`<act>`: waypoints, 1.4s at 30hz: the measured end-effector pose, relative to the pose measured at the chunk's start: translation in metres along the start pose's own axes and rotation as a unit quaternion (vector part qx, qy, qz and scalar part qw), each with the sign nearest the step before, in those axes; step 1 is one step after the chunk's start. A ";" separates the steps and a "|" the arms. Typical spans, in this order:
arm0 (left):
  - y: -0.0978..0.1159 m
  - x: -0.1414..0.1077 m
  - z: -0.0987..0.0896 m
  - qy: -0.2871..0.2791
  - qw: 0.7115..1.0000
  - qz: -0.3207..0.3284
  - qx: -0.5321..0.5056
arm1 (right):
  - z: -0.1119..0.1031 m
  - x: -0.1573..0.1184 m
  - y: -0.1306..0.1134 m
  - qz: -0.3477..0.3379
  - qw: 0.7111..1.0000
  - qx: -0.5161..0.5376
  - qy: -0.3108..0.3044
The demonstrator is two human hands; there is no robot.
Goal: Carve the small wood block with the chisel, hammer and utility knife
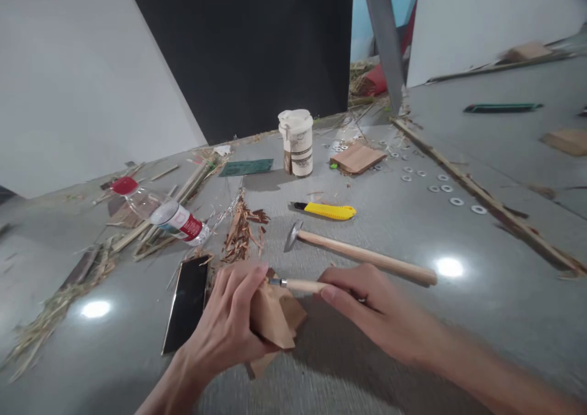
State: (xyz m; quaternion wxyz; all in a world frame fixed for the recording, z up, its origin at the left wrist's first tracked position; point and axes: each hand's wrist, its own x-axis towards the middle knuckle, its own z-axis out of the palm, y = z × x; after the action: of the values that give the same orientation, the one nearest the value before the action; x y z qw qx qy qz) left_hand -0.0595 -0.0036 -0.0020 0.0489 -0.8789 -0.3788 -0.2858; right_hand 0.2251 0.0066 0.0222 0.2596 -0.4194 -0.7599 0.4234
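My left hand is closed around a light-brown block of wood, which is partly carved and has angled faces. Other pieces of wood show beneath it. In my right hand is a wood chisel, its pale wooden handle lying between thumb and fingers. The metal end of the chisel meets the top of the block near my left fingertips, and its cutting edge is hidden there. Just beyond my hands lie a hammer with a wooden handle and a heap of wood shavings.
A yellow utility knife, a white lidded cup and a flat wood piece lie farther out. Several washers are scattered on the right. At left are a black phone, a tipped plastic bottle and wooden strips.
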 end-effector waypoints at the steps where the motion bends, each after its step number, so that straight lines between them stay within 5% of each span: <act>1: 0.000 -0.004 0.004 0.003 1.000 -0.003 0.003 | 0.000 -0.001 0.002 0.006 1.000 0.005 -0.010; 15: 0.004 -0.004 0.007 -0.020 0.997 -0.057 -0.038 | 0.010 -0.008 0.011 0.009 1.000 0.003 0.005; 23: -0.007 -0.009 0.014 0.055 0.996 0.023 -0.068 | 0.014 -0.012 0.010 0.015 1.000 -0.005 -0.014; 32: -0.006 -0.010 0.017 0.062 0.989 0.007 -0.136 | 0.026 -0.015 0.009 0.051 0.998 0.031 -0.028; 42: -0.015 -0.009 0.005 0.063 0.996 0.055 -0.035 | 0.008 -0.017 -0.005 0.029 0.999 -0.032 -0.021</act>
State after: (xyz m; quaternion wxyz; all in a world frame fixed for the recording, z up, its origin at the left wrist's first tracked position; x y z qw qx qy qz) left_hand -0.0723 0.0027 -0.0123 0.0578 -0.8799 -0.3158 -0.3503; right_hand 0.2258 -0.0123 0.0217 0.2180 -0.4399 -0.7660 0.4149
